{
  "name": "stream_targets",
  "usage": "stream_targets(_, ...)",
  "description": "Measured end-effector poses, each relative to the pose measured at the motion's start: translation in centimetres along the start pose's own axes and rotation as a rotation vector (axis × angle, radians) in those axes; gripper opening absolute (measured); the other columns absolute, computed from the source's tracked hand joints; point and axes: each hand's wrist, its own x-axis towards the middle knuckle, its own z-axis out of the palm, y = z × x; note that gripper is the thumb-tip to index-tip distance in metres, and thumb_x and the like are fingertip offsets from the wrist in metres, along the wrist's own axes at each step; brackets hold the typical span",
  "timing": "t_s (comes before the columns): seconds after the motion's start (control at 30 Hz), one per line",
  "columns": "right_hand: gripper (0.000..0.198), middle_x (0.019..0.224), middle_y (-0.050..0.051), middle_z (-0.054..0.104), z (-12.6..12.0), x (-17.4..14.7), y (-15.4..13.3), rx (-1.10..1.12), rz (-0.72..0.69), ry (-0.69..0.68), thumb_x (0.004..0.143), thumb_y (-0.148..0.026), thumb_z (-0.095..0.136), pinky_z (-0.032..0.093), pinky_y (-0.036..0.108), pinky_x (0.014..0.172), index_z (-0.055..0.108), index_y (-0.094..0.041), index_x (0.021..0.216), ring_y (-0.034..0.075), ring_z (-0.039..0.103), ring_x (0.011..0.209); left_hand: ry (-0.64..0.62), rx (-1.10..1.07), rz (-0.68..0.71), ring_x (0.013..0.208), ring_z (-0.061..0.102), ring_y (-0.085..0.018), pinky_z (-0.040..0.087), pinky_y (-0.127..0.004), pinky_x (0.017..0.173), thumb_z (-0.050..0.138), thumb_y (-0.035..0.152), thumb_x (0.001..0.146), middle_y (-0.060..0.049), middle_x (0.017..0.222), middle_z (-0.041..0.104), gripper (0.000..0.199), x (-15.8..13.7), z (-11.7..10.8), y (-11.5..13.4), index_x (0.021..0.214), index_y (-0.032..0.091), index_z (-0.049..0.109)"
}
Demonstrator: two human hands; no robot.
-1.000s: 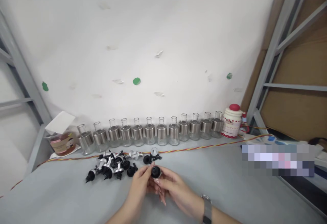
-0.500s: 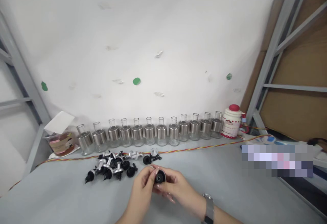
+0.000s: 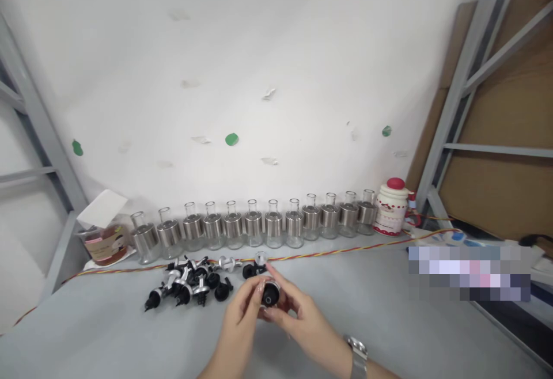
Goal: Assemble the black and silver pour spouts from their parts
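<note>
Both my hands meet above the front middle of the table, round a bottle pourer (image 3: 270, 295) with a black round end and a pale silver rim. Its black end faces me; the rest is hidden by fingers. My left hand (image 3: 244, 310) pinches it from the left with thumb and fingers. From the right, my right hand (image 3: 298, 310) curls about it, thumb below and index finger stretched out past the rim. Just beyond my hands lies a loose black and silver pourer (image 3: 249, 271). A pile of similar pourers (image 3: 190, 281) spreads to the left.
Behind stands a row of several glass bottles (image 3: 273, 223) with steel sleeves and bare necks. A red-lidded jar (image 3: 391, 209) ends the row at right, a labelled tub (image 3: 106, 246) at left. A twisted red-yellow cord (image 3: 328, 252) crosses the grey table (image 3: 389, 304).
The pourer has turned slightly in my fingers. My right hand has shifted its grip, with its index finger now extended, and its wrist has moved a little lower.
</note>
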Motion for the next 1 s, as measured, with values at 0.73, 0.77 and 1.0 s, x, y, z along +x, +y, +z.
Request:
stream_targets(0.73, 0.017, 0.064, -0.003, 0.053, -1.8, -0.3, -1.4, -0.712, -0.176, -0.079, 0.072, -0.006, 0.046, 0.032, 0.021, 0.063, 0.051, -0.018, 0.062, 0.011, 0.047, 0.065, -0.287, 0.782, 0.347, 0.067, 0.054, -0.014, 0.045, -0.027, 0.062, 0.048, 0.033, 0.080, -0.002, 0.081, 0.056, 0.014, -0.1, -2.1, 0.5, 0.086, 0.021, 0.042)
stream_targets(0.77, 0.016, 0.064, -0.003, 0.053, -1.8, -0.3, -1.5, -0.678, -0.174, -0.089, 0.072, -0.005, 0.046, 0.032, 0.021, 0.063, 0.052, -0.017, 0.063, 0.011, 0.047, 0.065, -0.319, 0.816, 0.369, 0.067, 0.053, -0.015, 0.043, -0.027, 0.062, 0.046, 0.033, 0.081, -0.002, 0.080, 0.056, 0.013, -0.1, -2.2, 0.8, 0.085, 0.021, 0.043)
stream_targets(1.0, 0.013, 0.052, -0.005, 0.046, -1.4, -0.6, -0.6, -0.237, 0.040, -0.189, 0.071, -0.016, 0.048, 0.033, 0.018, 0.048, 0.055, -0.014, 0.061, 0.009, 0.042, 0.050, -0.402, 0.897, 0.482, 0.061, 0.049, -0.016, 0.035, -0.024, 0.055, 0.031, 0.030, 0.086, -0.002, 0.067, 0.053, 0.024, -0.6, -1.9, 1.3, 0.071, 0.020, 0.045)
